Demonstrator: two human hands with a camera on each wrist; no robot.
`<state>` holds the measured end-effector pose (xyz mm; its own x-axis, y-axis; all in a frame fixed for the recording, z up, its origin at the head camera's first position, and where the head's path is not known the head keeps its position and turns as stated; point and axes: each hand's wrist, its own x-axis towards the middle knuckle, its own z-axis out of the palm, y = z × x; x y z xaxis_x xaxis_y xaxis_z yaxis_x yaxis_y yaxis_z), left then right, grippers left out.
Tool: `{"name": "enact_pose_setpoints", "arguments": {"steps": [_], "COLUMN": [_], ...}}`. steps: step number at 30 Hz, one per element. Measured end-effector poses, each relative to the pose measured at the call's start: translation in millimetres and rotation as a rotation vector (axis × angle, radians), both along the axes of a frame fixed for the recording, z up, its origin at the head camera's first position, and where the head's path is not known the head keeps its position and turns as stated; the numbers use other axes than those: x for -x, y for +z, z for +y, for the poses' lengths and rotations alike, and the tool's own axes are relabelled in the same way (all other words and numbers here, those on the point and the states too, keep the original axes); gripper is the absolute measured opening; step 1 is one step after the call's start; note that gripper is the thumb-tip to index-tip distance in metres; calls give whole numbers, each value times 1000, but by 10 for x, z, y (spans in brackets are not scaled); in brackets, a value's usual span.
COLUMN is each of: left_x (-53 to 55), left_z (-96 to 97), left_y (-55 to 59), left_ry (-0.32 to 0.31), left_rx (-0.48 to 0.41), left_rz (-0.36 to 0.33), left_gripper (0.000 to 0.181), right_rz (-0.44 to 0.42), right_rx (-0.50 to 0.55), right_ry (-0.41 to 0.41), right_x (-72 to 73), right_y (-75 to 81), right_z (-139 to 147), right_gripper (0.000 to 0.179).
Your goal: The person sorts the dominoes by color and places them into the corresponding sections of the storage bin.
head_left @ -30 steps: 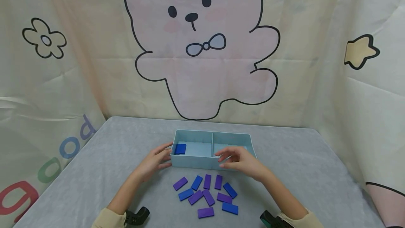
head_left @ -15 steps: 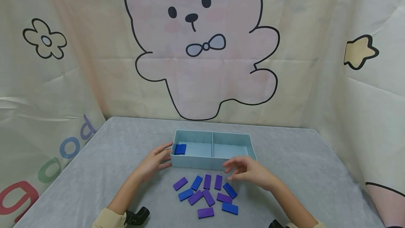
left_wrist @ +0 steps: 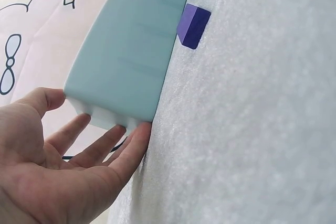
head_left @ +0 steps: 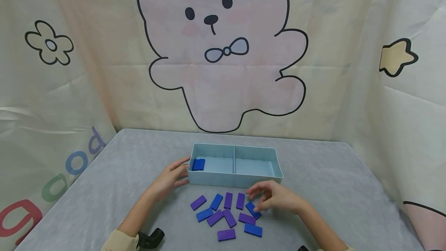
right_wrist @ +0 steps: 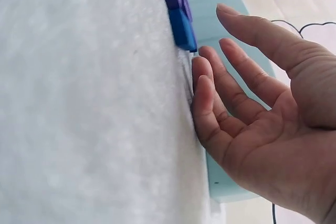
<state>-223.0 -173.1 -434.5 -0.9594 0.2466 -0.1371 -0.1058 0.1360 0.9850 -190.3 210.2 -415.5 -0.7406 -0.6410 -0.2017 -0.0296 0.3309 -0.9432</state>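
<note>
A light blue box point(head_left: 219, 178) with two compartments stands on the table, and blue blocks point(head_left: 198, 164) lie at the left end of its left compartment. My left hand point(head_left: 168, 179) touches the box's left end with spread fingertips, as the left wrist view shows. In front of the box, my right hand point(head_left: 277, 196) hovers with bent, parted fingers and holds nothing. Nearest to it is a blue block point(head_left: 251, 207), partly hidden by the thumb in the head view. The right wrist view shows a gap between thumb and fingers.
Several purple blocks point(head_left: 226, 234) and blue blocks point(head_left: 253, 230) lie scattered before the box on the grey-covered table point(head_left: 139, 154). A printed curtain point(head_left: 244, 88) hangs behind the table and along its sides.
My right hand has come out from over the box's right compartment, back toward me and down to the scattered blocks. The left hand keeps its place at the box.
</note>
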Motion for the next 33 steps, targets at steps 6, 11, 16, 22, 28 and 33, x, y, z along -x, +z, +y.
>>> {"name": "enact_pose_setpoints", "arguments": {"steps": [6,11,16,22,28,33], "left_x": [0,-3,-2,4,5,9], "left_z": [-6,-3,-4,-9,-6,-2], "left_y": [3,5,-5,-18,-18,-8], "left_ry": [3,8,2,-9,-5,-6], "left_rx": [-2,0,3,-3,-1,0], "left_rz": [1,0,3,8,7,8], "left_gripper": [59,59,59,59,58,59], "right_rz": [-9,-18,-19,-22,-26,32], "right_rx": [-12,-16,-13,6,30,0], "right_ry": [19,51,71,102,122,122], "right_x": [21,30,36,44,45,48], "right_y": [-46,-72,-87,-115,-136,-151], "right_z": [13,38,51,75,86,70], "right_gripper": [42,44,45,50,53,51]}}
